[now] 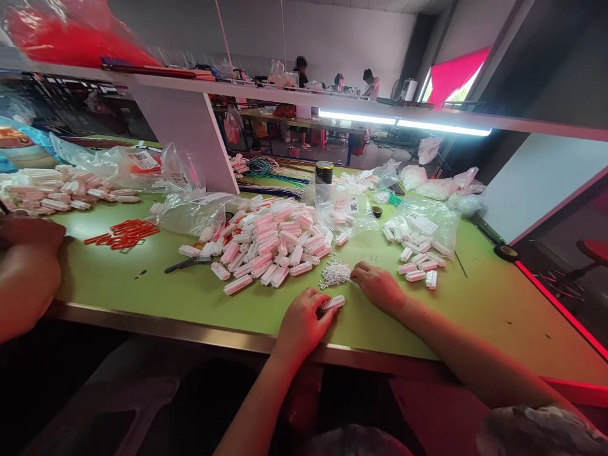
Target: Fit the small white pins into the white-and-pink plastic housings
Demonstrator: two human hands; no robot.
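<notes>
Two bare hands rest low on the green desk [142,278], near its metal front edge. The left hand [301,323] has its fingers curled around a small white plastic connector block [333,303], a ribbed oblong piece pinched between thumb and fingertips, lying just off the desk surface. The right hand [377,285] lies palm down with its fingers loosely bent, the tips touching a little heap of tiny white pellets [335,273]; whether it grips any of them cannot be told.

Just behind the heap spreads a large pile of connector blocks [266,244], white and pale pink, all the same ribbed oblong shape. A smaller group of the same blocks [418,263] sits to the right, beside a crinkled clear plastic bag [425,221] with a printed label. Left of the big pile lie dark-handled scissors [187,264] and a scatter of flat red plastic strips [124,233]. A black tape roll [324,172] stands farther back, near bundled coloured wires [266,170]. Another person's forearm [26,278] rests on the desk's left edge.
</notes>
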